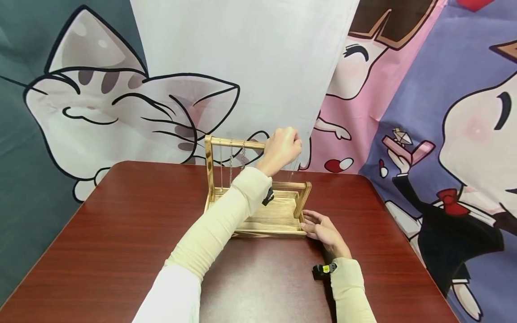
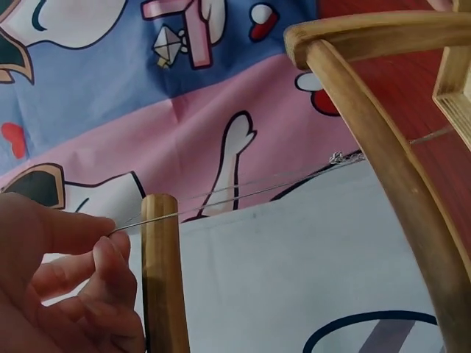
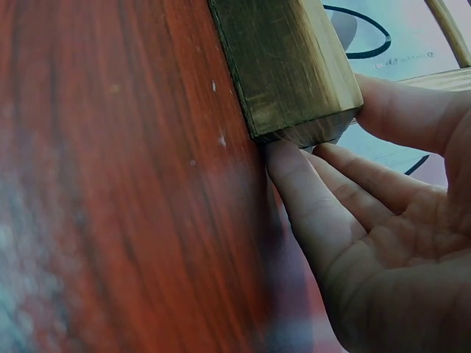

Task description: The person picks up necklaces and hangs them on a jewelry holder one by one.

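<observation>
A wooden jewelry stand (image 1: pixel 276 214) with a tray base, a high bar (image 1: pixel 226 142) and a lower bar (image 1: pixel 288 185) stands on the table. My left hand (image 1: pixel 284 147) is at the right end of the high bar. In the left wrist view, its thumb and finger pinch a thin necklace chain (image 2: pixel 250 193) that runs past the bar's end, with a small bunched part farther along. My right hand (image 1: pixel 323 231) holds the tray's front right corner (image 3: pixel 302 66), thumb on the upper edge and fingers against the end. Several chains (image 1: pixel 231 163) hang from the high bar's left part.
The reddish-brown table (image 1: pixel 121 251) extends around the stand. A cartoon-printed cloth (image 1: pixel 250 58) hangs behind it. A small black camera (image 1: pixel 322 272) is strapped to the right wrist, another (image 1: pixel 268 196) to the left.
</observation>
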The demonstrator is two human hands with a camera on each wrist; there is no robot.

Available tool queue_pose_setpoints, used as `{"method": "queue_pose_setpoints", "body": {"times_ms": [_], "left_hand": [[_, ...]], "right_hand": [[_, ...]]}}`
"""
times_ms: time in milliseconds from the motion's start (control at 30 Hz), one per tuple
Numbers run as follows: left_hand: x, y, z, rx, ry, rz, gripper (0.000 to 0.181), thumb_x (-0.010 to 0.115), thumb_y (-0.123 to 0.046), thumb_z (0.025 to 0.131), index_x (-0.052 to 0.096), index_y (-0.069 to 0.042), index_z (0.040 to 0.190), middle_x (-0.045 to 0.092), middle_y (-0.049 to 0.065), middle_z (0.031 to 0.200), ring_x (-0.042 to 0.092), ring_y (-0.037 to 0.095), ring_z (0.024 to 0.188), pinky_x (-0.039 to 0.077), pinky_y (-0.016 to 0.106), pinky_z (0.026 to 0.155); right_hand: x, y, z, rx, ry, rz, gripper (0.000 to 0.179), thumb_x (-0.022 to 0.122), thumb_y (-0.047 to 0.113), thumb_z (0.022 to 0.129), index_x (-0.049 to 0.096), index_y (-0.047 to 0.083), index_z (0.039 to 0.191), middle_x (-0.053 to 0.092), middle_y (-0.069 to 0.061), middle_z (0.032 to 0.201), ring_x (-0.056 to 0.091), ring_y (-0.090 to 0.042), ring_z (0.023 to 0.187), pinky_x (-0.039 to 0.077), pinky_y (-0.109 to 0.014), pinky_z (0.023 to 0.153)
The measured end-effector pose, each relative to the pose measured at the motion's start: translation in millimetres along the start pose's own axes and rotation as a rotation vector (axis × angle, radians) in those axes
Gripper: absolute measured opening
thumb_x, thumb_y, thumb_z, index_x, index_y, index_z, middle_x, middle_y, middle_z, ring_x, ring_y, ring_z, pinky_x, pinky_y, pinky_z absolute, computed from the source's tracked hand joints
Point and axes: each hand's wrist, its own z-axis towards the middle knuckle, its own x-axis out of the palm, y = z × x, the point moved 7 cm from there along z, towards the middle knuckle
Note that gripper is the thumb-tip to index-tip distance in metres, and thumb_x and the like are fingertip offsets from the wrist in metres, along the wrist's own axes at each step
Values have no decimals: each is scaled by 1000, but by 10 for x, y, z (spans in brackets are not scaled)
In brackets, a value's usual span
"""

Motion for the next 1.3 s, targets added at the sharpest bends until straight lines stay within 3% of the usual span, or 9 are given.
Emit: {"method": "queue_pose_setpoints", "body": {"times_ms": [200, 533, 733, 900, 1100, 1300], "left_hand": [[-89, 70, -25, -44, -51, -35, 18, 49, -19, 84, 55, -19, 68, 57, -2, 70, 54, 15, 66, 40, 29, 52], [-366, 88, -72, -24, -170, -90, 20, 47, -14, 82, 48, -16, 63, 49, -1, 58, 47, 15, 55, 35, 27, 44], [-492, 213, -128, -54, -251, -92, 25, 47, -10, 77, 40, -16, 55, 39, -2, 50, 38, 15, 49, 30, 27, 42], [-597, 333, -174, -71, -285, -96, 25, 47, -11, 77, 40, -16, 53, 41, -2, 48, 38, 14, 47, 29, 26, 42], [-696, 457, -195, -84, -271, -69, 23, 47, -12, 78, 48, -15, 55, 48, -2, 51, 41, 14, 48, 30, 26, 42], [-710, 574, -223, -137, -136, -47, 20, 48, -14, 79, 60, -18, 64, 57, -5, 52, 54, 14, 54, 39, 29, 46]], "right_hand": [[23, 3, -7, 8, 3, 2, 57, 61, 10, 86, 37, 6, 137, 40, -20, 138, 51, -21, 111, 48, -34, 80], [5, 21, -2, -15, 7, 21, 58, 62, 7, 84, 37, 5, 137, 40, -20, 138, 53, -19, 108, 49, -30, 77], [22, 7, 6, -14, 14, 32, 58, 62, 6, 84, 38, 4, 136, 40, -21, 137, 54, -19, 105, 49, -30, 77], [37, 12, 0, -11, 18, 52, 58, 61, 5, 84, 37, 4, 137, 40, -21, 137, 55, -19, 104, 49, -30, 76], [32, 23, -6, -16, 18, 67, 58, 61, 5, 84, 36, 3, 137, 38, -22, 138, 55, -20, 105, 49, -30, 77], [42, 15, -19, -16, 11, 58, 57, 60, 4, 84, 37, 3, 137, 38, -22, 138, 55, -20, 106, 49, -30, 77]]}}
